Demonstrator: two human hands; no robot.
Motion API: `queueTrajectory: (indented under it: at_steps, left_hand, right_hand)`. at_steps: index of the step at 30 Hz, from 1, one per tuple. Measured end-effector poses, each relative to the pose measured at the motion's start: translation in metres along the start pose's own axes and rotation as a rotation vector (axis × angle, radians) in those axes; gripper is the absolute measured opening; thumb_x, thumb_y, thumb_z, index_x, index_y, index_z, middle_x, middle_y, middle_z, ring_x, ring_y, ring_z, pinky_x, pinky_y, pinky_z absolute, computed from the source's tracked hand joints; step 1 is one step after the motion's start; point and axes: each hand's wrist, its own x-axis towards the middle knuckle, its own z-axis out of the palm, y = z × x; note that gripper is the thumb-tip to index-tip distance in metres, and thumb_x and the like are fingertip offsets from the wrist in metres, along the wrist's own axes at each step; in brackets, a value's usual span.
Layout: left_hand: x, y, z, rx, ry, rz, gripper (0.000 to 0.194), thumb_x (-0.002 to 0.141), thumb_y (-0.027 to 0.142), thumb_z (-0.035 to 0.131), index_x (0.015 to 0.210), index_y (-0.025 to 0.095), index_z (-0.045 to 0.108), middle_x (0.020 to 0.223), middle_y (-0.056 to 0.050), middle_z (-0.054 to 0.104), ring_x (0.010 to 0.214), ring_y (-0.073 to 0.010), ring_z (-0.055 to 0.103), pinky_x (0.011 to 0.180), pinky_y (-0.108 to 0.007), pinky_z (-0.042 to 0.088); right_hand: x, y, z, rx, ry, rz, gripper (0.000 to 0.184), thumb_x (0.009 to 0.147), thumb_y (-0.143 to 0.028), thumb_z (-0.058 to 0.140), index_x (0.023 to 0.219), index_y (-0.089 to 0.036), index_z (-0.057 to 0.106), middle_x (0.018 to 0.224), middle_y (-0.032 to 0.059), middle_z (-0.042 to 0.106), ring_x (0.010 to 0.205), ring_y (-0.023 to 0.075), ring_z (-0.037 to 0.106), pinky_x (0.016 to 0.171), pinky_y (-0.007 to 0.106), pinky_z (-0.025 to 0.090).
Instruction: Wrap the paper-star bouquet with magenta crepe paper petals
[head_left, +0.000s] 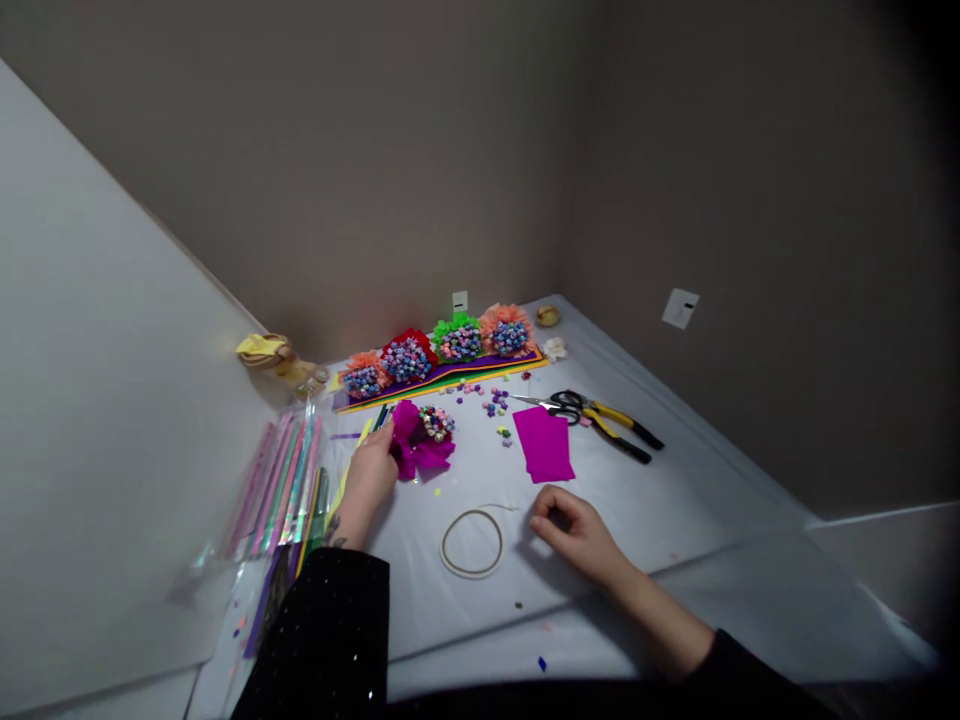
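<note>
A black sleeve point(322, 625) dotted with bright specks lies nearest, at 7 o'clock, leading up to the left hand point(373, 465), whose fingertips are clamped on the edge of a magenta flower point(431, 458). The flower sits a little below the view's middle, towards 7 o'clock; whether it touches the white table point(630, 520) cannot be told. Its petals are broad, thin and crinkled, spread unevenly, and at its 1 o'clock side bulges a tight cluster of small beads point(436, 423), shiny, in white, red, green and other colours. From the flower, flat magenta sheets point(546, 447) lie at 3 o'clock and a looped pale cord point(471, 574) at 5. At 4 o'clock the right hand point(574, 530) hovers with fingers curled towards the thumb; whether their tips meet cannot be told.
</note>
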Motion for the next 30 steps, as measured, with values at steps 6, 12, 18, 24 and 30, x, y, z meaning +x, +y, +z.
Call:
queueTrajectory:
  at_steps: [6,12,18,24,30]
  left_hand:
    - [-0.008,0.001,-0.007,-0.003,0.079,-0.015,0.067,0.073,0.000,0.039,0.139,0.014,0.042,0.137,-0.011,0.053,0.127,-0.0256,0.048,0.108,-0.040,0.036]
    - [-0.040,0.056,-0.023,-0.133,0.198,0.221,0.058,0.076,0.002,0.036,0.132,0.013,0.047,0.139,-0.010,0.050,0.132,-0.0217,0.041,0.112,-0.040,0.032]
    - [-0.040,0.107,0.015,-0.386,-0.063,0.387,0.045,0.075,0.000,0.038,0.108,0.015,0.064,0.111,-0.009,0.067,0.106,-0.0201,0.059,0.096,-0.036,0.046]
    - [-0.034,0.099,0.056,-0.639,-0.089,0.388,0.039,0.077,0.001,0.040,0.100,0.018,0.067,0.099,-0.007,0.069,0.092,-0.0173,0.063,0.084,-0.032,0.051]
    - [-0.041,0.097,0.057,-0.761,-0.129,0.291,0.032,0.080,0.008,0.043,0.096,0.020,0.070,0.097,-0.008,0.070,0.094,-0.0194,0.063,0.086,-0.034,0.049]
  right_hand:
    - [-0.001,-0.007,-0.013,-0.040,0.074,-0.010,0.017,0.081,-0.031,0.055,0.068,-0.020,0.053,0.066,0.0010,0.057,0.062,0.0144,0.052,0.060,0.026,0.044]
    - [0.027,0.004,-0.054,-0.446,0.179,0.021,0.018,0.085,-0.030,0.050,0.082,-0.019,0.064,0.083,0.0077,0.064,0.083,0.0213,0.059,0.077,0.034,0.044]
    - [0.070,0.020,-0.054,-0.716,0.233,0.370,0.041,0.073,-0.039,0.066,0.104,-0.014,0.057,0.089,0.0116,0.066,0.077,0.0234,0.061,0.062,0.030,0.041]
    - [0.072,0.030,-0.044,-0.572,0.365,0.353,0.038,0.071,-0.022,0.059,0.108,-0.018,0.049,0.072,-0.0009,0.060,0.063,0.0170,0.057,0.055,0.026,0.037]
    - [0.047,0.010,-0.066,-0.327,0.606,0.209,0.021,0.080,-0.033,0.053,0.094,-0.017,0.057,0.073,0.0028,0.060,0.058,0.0153,0.051,0.054,0.027,0.042]
